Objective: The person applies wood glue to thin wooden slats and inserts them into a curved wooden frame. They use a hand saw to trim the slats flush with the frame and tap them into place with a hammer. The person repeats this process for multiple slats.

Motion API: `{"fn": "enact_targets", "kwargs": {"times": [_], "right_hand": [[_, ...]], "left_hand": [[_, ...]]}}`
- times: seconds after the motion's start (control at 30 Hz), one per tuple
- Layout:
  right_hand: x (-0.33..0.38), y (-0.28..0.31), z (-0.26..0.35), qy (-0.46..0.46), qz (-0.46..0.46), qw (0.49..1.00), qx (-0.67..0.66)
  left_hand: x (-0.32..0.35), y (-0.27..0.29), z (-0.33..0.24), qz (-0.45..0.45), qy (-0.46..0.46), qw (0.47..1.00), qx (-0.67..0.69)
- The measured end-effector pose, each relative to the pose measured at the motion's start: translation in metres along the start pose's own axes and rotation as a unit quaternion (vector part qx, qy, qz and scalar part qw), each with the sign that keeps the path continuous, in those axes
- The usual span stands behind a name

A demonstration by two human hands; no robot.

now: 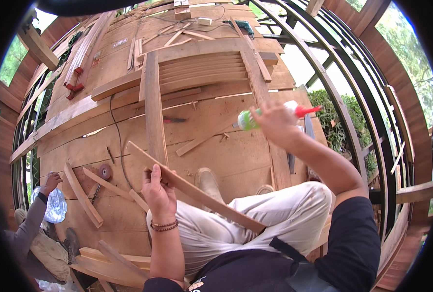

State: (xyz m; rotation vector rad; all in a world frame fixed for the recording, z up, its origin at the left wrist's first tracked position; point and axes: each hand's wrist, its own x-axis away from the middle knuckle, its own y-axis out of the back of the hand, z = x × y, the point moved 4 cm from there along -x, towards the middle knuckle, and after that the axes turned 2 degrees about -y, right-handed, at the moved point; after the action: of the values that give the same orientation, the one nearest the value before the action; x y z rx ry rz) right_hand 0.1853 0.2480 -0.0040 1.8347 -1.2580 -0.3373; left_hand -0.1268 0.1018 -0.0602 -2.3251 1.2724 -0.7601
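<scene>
My left hand (159, 192) grips a thin curved wooden slat (197, 191) that runs from the floor on the left across my knees to the right. My right hand (275, 124) is raised to the right and is closed around a glue bottle (248, 119) with a green and white body and a red tip (306, 111). The bottle lies roughly level and looks blurred by motion. My legs in pale trousers (255, 219) are bent beneath the slat, with a boot (209, 182) on the plank floor.
A slatted wooden frame (202, 70) lies ahead on the plank floor (216, 146), with loose strips, a black cable (116, 141) and a drill (243, 28) beyond. Curved slats (82, 194) lie at left. Another person (36, 228) crouches lower left holding a clear bag. An open railing (352, 112) is at right.
</scene>
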Motion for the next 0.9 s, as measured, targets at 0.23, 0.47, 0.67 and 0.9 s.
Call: {"fn": "enact_targets", "kwargs": {"times": [0.23, 0.47, 0.67, 0.9], "right_hand": [[-0.03, -0.201, -0.111, -0.152, 0.129, 0.98, 0.014], [-0.083, -0.317, -0.057, -0.12, 0.236, 0.963, 0.045], [-0.112, -0.319, -0.054, -0.014, 0.289, 0.953, 0.087], [-0.112, -0.322, -0.055, -0.006, 0.24, 0.964, 0.116]], "left_hand": [[-0.008, -0.021, 0.019, 0.005, 0.02, 0.999, -0.035], [-0.014, -0.027, 0.027, 0.008, 0.033, 0.997, -0.066], [-0.013, -0.031, 0.037, 0.011, 0.056, 0.995, -0.077], [-0.012, -0.037, 0.038, 0.028, 0.079, 0.995, -0.061]]}}
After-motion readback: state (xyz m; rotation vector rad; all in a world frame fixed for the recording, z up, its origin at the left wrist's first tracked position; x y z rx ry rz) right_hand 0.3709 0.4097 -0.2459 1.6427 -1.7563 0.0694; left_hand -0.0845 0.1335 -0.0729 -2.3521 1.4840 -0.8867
